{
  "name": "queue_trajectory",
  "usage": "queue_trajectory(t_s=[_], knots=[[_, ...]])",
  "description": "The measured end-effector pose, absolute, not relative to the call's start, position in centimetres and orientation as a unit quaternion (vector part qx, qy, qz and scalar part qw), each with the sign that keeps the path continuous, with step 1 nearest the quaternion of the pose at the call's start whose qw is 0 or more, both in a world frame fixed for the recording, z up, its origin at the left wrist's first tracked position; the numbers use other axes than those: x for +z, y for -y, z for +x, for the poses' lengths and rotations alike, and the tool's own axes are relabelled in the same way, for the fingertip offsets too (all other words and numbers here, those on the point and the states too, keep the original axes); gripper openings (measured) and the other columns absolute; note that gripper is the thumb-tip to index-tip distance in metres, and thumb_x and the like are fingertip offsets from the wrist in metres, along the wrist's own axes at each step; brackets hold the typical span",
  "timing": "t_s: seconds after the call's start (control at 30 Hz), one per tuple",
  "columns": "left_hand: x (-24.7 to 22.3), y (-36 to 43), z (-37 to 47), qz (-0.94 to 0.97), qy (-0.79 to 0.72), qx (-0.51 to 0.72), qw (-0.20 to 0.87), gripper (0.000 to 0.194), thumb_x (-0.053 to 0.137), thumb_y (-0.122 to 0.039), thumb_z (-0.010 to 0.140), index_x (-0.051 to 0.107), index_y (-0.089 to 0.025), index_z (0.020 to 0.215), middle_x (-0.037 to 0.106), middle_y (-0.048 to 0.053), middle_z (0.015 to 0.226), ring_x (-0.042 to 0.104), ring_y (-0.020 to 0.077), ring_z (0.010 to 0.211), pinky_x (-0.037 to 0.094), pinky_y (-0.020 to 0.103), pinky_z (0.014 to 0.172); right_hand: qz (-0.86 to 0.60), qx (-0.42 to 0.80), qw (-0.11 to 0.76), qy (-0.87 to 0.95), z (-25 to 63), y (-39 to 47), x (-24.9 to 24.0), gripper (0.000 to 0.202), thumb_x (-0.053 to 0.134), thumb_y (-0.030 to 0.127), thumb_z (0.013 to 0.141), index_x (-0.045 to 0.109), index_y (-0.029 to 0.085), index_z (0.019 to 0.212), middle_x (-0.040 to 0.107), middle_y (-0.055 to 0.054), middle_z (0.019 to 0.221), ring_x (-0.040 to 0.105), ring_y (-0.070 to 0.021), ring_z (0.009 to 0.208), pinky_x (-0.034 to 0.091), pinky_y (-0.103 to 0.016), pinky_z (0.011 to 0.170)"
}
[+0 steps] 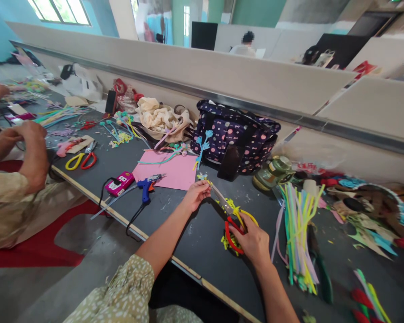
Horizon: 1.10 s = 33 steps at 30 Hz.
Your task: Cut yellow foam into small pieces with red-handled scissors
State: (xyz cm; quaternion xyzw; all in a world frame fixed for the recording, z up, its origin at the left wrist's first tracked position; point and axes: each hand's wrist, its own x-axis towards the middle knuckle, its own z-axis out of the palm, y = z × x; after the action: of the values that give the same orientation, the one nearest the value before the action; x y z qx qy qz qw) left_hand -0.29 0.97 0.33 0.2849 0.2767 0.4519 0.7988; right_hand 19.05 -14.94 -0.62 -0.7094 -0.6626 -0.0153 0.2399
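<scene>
My right hand (256,240) grips scissors (224,199) with one red and one yellow handle, the blades apart and pointing away to the left. The fingers of my left hand (198,195) are pinched together by the blade tips; what they hold is too small to name. Small yellow cut pieces (226,242) lie on the dark table under the scissors, with more beside the blades. Just beyond my left hand, a pink sheet (175,168) lies flat with a blue glue gun (146,186) at its near edge. A blue pipe-cleaner flower (205,142) stands out beyond the sheet.
A dark patterned bag (234,134) with a phone (230,162) against it stands at the back. Right of it are a green jar (272,172) and a bundle of pastel strips (299,237). A pink power strip (120,183) lies left, near a co-worker's arms (33,152) and other scissors (82,159).
</scene>
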Motion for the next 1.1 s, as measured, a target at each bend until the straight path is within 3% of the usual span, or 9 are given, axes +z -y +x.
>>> queue_trajectory(t_s=[0.37, 1.1], knots=[[0.51, -0.89, -0.31, 0.292, -0.288, 0.453, 0.792, 0.028, 0.079, -0.030, 0.062, 0.062, -0.012, 0.076, 0.060, 0.001, 0.068, 0.055, 0.0067, 0.057, 0.047, 0.021, 0.060, -0.713, -0.021, 0.261, 0.650, 19.00, 15.02, -0.51, 0.053, 0.053, 0.058, 0.079, 0.058, 0.019, 0.115, 0.068, -0.003, 0.076, 0.065, -0.0174, 0.066, 0.048, -0.028, 0.061], [0.59, -0.79, -0.22, 0.284, -0.287, 0.456, 0.793, 0.032, 0.082, -0.031, 0.059, 0.060, -0.013, 0.074, 0.058, -0.001, 0.064, 0.054, 0.0061, 0.055, 0.047, 0.020, 0.058, -0.702, -0.044, 0.249, 0.666, 18.97, 15.05, -0.59, 0.051, 0.052, 0.056, 0.080, 0.058, 0.019, 0.115, 0.069, -0.003, 0.084, 0.065, -0.0167, 0.070, 0.048, -0.027, 0.061]])
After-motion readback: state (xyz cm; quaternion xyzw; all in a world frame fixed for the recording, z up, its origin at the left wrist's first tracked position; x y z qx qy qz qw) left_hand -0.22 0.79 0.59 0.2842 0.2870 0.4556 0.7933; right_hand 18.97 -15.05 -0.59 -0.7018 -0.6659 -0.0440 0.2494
